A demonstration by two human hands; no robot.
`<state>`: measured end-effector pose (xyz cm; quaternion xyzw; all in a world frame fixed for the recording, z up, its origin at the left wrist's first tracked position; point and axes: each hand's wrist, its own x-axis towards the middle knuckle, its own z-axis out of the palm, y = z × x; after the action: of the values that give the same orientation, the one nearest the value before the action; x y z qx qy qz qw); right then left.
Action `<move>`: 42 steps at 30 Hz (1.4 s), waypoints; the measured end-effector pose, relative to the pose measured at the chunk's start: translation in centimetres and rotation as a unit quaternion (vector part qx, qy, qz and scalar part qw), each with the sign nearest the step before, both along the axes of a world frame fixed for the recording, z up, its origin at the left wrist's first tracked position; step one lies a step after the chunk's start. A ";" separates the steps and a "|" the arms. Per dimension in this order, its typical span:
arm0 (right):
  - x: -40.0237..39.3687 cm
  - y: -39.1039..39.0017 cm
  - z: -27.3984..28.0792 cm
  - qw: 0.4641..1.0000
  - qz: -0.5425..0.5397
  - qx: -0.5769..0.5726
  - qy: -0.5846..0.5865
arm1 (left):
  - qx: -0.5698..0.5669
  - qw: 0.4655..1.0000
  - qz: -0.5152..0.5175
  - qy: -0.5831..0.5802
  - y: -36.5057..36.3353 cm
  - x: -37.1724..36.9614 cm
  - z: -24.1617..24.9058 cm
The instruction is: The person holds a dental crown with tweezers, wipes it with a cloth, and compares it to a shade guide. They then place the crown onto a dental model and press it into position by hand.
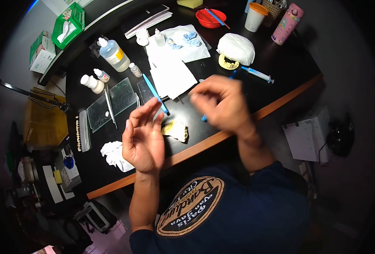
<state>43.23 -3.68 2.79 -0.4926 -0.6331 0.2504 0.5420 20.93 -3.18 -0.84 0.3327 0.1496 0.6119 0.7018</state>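
Note:
My left hand (144,139) is raised near the table's front edge, palm up, fingers apart and slightly curled, with nothing in it. To its right, my right hand (222,103) hovers over the black table, blurred by motion, its thumb and index finger brought close together; whether anything is between them cannot be made out. A yellowish dental cast (175,130) lies on the table just right of my left hand. Behind my left fingers is a blue-handled tool (153,91). White paper sheets (172,78) lie beyond both hands.
Glass slabs (115,101) and a crumpled white cloth (114,154) lie at the left. Bottles, including a large clear one (114,55), stand behind them. A second cast (228,62), a syringe (258,75), a red bowl (210,18) and a pink flask (287,24) are at the back right.

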 end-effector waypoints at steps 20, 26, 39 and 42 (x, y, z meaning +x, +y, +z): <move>10.9 6.1 -3.4 0.955 -0.119 -0.021 -0.271 | 0.175 0.762 0.148 0.606 -1.2 -1.9 1.4; 10.0 4.8 -2.0 0.992 -0.064 -0.015 -0.104 | 0.120 0.790 0.130 0.588 -1.3 -1.8 1.5; 0.2 1.2 -0.5 0.941 0.255 -0.089 0.204 | 0.060 0.980 0.008 0.190 -0.3 3.3 1.5; -0.7 1.2 -0.5 0.939 0.242 -0.086 0.231 | 0.052 0.981 0.024 0.186 0.0 2.9 0.4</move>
<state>42.49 -2.46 2.29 -0.2979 -0.5669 0.5342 0.5519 23.82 -3.22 -0.41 0.4733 0.2537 0.5628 0.6284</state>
